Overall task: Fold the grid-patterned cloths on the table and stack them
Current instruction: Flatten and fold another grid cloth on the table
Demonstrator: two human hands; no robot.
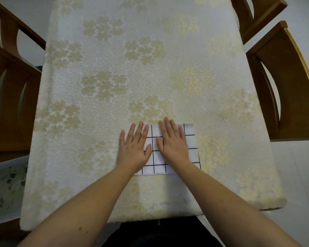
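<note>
A white cloth with a black grid (192, 139) lies folded into a rectangle on the table (114, 82), near the front edge and a little right of centre. My left hand (135, 148) lies flat on the cloth's left part, fingers straight and spread, with the little finger over the cloth's left edge. My right hand (173, 141) presses flat on the cloth's middle, fingers straight and pointing away from me. Both palms hide much of the cloth. I cannot tell whether more than one cloth lies under my hands.
The table wears a cream cover with gold flower patterns. Wooden chairs stand at the left (9, 90) and at the right (289, 97). A white tray with a green leaf print (6, 189) sits low beside the table's front left corner.
</note>
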